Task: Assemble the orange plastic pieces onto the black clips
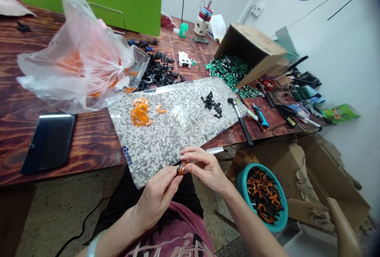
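Observation:
Just past the near edge of the speckled board (157,146), both hands meet on one small orange and black plastic part (181,168). My left hand (162,186) pinches it from the left between thumb and fingers. From the right, my right hand (204,168) grips it with thumb and fingertips, and its fingers partly cover the part. On the board lie a heap of clear orange pieces (140,112), a lone orange piece (160,109), a cluster of small white pieces (179,115) and a group of black pieces (211,104).
A plastic bag (86,63) and a tablet (49,142) sit left. Black pieces (160,69) are piled behind the board. Right are a hammer (241,120), a blue-handled knife (261,116), a carton (252,51) spilling green circuit boards (228,69), and a teal bucket (285,209) of orange-black parts.

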Demonstrator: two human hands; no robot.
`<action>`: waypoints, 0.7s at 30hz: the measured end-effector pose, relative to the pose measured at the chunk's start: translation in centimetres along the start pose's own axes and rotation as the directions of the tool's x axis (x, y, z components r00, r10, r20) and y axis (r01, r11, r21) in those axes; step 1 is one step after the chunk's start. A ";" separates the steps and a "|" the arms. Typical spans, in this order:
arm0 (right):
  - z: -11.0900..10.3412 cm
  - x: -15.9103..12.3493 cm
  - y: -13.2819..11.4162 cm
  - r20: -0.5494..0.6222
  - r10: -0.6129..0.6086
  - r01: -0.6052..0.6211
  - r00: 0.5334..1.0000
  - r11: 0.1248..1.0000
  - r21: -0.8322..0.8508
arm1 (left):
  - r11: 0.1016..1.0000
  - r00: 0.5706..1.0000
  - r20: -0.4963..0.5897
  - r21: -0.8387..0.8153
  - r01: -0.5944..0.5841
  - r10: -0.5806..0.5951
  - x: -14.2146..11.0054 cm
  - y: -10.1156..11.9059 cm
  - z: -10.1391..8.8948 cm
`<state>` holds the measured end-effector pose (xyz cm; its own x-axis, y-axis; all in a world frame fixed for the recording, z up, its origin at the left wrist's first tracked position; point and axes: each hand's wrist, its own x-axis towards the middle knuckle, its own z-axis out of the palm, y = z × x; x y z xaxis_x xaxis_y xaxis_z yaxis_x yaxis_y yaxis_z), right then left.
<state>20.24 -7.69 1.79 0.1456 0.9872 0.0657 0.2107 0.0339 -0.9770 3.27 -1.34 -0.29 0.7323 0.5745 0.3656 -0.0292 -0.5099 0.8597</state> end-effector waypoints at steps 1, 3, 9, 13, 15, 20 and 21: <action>0.1 -0.2 -0.1 -0.023 0.050 -0.049 0.998 0.999 0.023 | 1.000 1.000 -0.008 0.000 0.005 -0.005 0.1 -0.2 0.2; 0.5 -0.6 -0.4 -0.045 0.144 -0.140 0.989 0.987 0.082 | 1.000 1.000 -0.024 -0.003 0.008 -0.008 0.2 -0.5 0.5; 1.1 -0.9 -1.2 -0.069 0.302 -0.280 0.951 0.932 0.230 | 0.999 0.998 -0.062 0.028 -0.015 0.017 0.2 -0.8 1.1; 1.2 -0.8 -1.3 -0.074 0.351 -0.321 0.933 0.909 0.267 | 0.999 0.998 -0.060 0.045 -0.004 0.007 0.1 -0.8 1.3; 1.3 -0.7 -1.1 -0.070 0.363 -0.330 0.929 0.901 0.281 | 0.999 0.998 -0.058 0.033 0.014 -0.012 0.0 -0.7 1.4; 1.5 -0.8 -0.5 -0.059 0.379 -0.340 0.924 0.881 0.328 | 0.991 0.991 -0.022 -0.030 0.130 -0.130 0.0 -0.3 1.2; 1.6 -0.8 -0.3 -0.056 0.385 -0.344 0.921 0.874 0.343 | 0.987 0.988 -0.010 -0.048 0.156 -0.157 0.0 -0.2 1.1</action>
<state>18.52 -8.28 1.75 0.2696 0.9136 -0.3044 -0.1977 -0.2569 -0.9460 4.06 -1.97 -0.83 0.7209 0.6539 0.2297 0.0529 -0.3823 0.9225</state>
